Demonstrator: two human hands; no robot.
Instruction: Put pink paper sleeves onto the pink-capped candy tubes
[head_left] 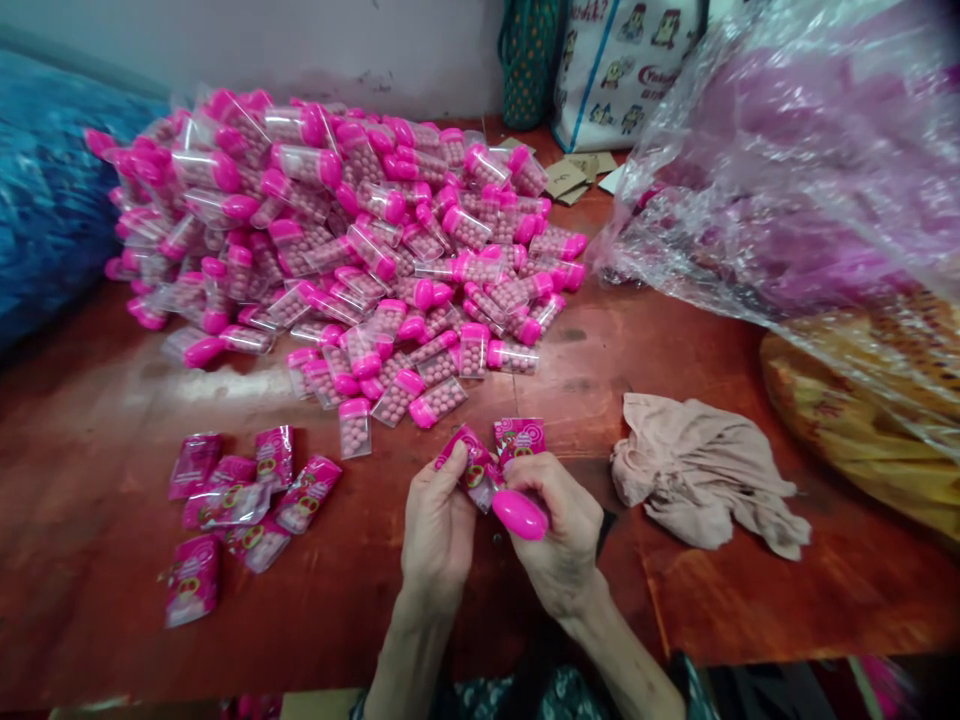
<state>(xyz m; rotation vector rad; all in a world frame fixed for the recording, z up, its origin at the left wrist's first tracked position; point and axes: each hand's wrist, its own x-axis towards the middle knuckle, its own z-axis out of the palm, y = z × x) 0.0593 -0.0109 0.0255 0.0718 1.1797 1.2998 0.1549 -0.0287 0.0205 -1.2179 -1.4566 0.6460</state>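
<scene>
At the front middle of the table, my left hand pinches a pink printed sleeve between thumb and fingers. My right hand is closed around a small candy bottle with a bright pink cap; its clear body is mostly hidden by my fingers and meets the sleeve. Just beyond my right fingers lies another pink printed wrapper, flat on the table. To the left rest several bottles in pink printed sleeves. Farther back is a large heap of bare pink-capped bottles filled with pink balls.
A crumpled beige cloth lies to the right. Clear plastic sheeting bulges over the right side, above a yellow round item. A blue bag stands at left. Cardboard pieces and a printed bag are at the back.
</scene>
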